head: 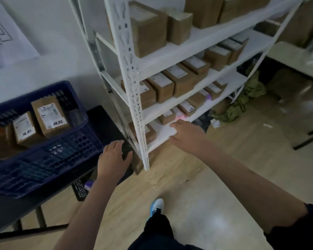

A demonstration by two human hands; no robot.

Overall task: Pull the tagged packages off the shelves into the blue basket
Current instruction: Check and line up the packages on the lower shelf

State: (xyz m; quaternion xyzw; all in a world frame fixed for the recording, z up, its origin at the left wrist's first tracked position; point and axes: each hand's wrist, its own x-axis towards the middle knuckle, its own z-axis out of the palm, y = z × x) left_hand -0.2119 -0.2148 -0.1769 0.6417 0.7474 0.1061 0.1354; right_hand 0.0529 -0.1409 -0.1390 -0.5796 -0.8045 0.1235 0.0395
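Right hand (185, 134) is reaching over the low shelf (163, 131), fingers loosely spread, holding nothing. It's just short of a small box (167, 115) with a pink tag (179, 115) beside it. Frame is blurred there, so I can't tell if the fingertips touch it. Left hand (114, 156) lies flat and relaxed on the dark table (101, 116) edge next to the basket (42, 154), nothing in it.

The basket sits on the table left of the rack and already holds two labelled boxes (41, 121).

Risks from here:
- Wrong pick. Boxes on that shelf sit packed close and look alike; the tag is the only cue and it reads as a pink smear. Could grab the neighbour.
- The rack's upright post (134, 91) stands between shelf and basket. A direct swing left probably clips it and knocks the box loose.
- One-handed grip on a small box from above: likely to slip if pinched at a corner.
- Basket overhangs the table's front edge; a hard toss could shift it.
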